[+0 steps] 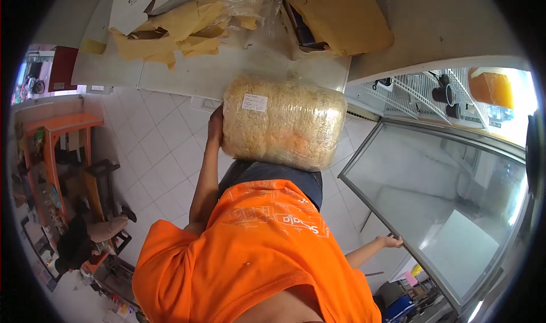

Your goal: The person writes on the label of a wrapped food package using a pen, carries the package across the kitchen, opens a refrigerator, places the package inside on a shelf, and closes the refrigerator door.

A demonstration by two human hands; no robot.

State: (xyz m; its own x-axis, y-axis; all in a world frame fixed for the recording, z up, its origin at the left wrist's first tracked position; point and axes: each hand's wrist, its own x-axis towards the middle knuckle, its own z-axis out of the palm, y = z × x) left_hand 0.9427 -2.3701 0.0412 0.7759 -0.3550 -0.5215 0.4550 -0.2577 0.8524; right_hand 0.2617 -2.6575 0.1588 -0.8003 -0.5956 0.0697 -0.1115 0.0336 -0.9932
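A large clear-wrapped package with pale yellow, crumbly-looking contents and a white label is in front of my body at thigh height. My left hand grips its left side; the fingertips are partly hidden behind it. Out to the right, my right hand is closed at the lower edge of a framed glass door, which stands swung open. The package touches or nearly touches the white counter's edge; I cannot tell which.
Torn brown paper and an opened cardboard box lie on the counter. Wire shelves at right hold dark cups and an orange container. An orange shelf unit stands left on the tiled floor.
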